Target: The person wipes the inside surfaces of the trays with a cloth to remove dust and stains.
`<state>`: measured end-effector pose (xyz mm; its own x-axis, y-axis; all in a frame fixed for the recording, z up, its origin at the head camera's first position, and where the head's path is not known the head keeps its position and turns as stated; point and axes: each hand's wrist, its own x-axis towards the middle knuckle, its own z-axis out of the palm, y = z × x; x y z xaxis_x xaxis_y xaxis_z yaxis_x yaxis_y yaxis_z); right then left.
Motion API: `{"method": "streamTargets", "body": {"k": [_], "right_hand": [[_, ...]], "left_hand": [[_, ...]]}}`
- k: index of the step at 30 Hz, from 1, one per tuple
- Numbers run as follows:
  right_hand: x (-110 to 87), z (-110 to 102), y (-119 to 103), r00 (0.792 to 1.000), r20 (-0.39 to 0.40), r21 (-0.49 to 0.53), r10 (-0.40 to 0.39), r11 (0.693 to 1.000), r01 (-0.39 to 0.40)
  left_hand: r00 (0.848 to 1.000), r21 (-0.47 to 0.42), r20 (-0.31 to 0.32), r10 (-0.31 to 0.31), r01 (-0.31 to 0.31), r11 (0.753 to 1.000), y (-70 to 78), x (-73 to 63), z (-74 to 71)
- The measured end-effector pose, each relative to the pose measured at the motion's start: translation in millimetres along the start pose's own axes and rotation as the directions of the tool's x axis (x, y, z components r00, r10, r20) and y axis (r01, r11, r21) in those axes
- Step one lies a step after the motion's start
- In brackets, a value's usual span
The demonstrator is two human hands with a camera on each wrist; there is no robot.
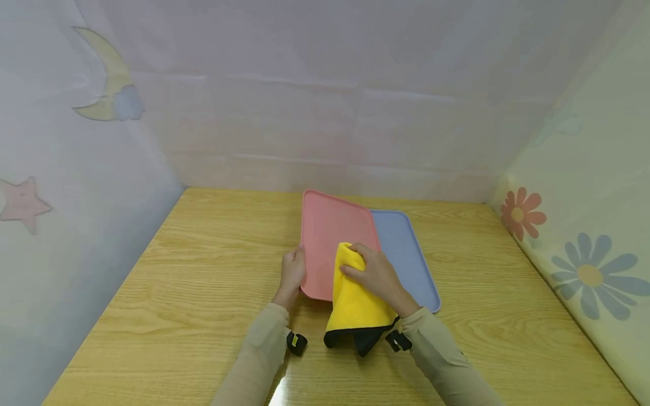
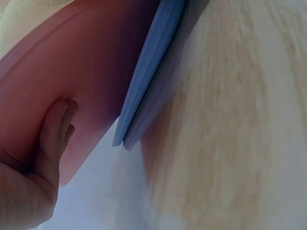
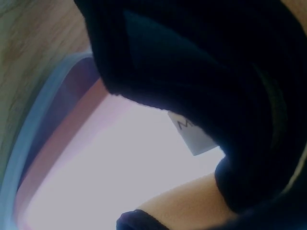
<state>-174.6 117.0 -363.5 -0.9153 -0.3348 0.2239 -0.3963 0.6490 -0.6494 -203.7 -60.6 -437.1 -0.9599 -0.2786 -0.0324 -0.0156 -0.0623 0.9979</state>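
Observation:
My left hand [image 1: 293,270] grips the left edge of a pink tray [image 1: 325,231], which is tilted up off the table. In the left wrist view its fingers [image 2: 52,129] lie against the tray's underside. A yellow cloth [image 1: 355,304] with a black border is in my right hand [image 1: 378,275], which holds it against the pink tray's lower right part. The cloth hangs past the tray's near edge. From the right wrist, the cloth's dark side [image 3: 192,57] and a white tag [image 3: 194,134] show, and the cloth hides the fingers.
A blue tray [image 1: 406,259] lies on the wooden table [image 1: 203,265], partly under the pink one. Its rim [image 2: 148,62] shows close by in the left wrist view. A pale back wall [image 1: 304,113] and a flower-printed side wall [image 1: 589,225] bound the table.

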Motion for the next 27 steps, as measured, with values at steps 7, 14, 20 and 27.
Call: {"method": "streamTargets", "body": {"k": [7, 14, 20, 27], "right_hand": [[0.7, 2.3, 0.1, 1.000, 0.010, -0.010, 0.000, 1.000, 0.000], [0.7, 3.8, -1.0, 1.000, 0.016, -0.023, 0.020, 1.000, -0.019], [1.6, 4.8, -0.5, 1.000, 0.014, -0.032, 0.010, 0.999, -0.009], [1.5, 5.1, 0.6, 1.000, 0.015, -0.025, 0.014, 1.000, -0.014]], "left_hand": [[0.999, -0.002, 0.028, -0.028, 0.028, 1.000, -6.7, 7.1, 1.7], [0.998, 0.029, 0.040, -0.058, 0.056, 0.998, -6.2, 8.8, 1.2], [0.997, 0.035, 0.047, -0.053, 0.051, 0.998, -4.0, 8.5, 2.7], [0.996, 0.058, 0.063, -0.062, 0.059, 0.997, -3.1, 8.4, 5.0]]}}
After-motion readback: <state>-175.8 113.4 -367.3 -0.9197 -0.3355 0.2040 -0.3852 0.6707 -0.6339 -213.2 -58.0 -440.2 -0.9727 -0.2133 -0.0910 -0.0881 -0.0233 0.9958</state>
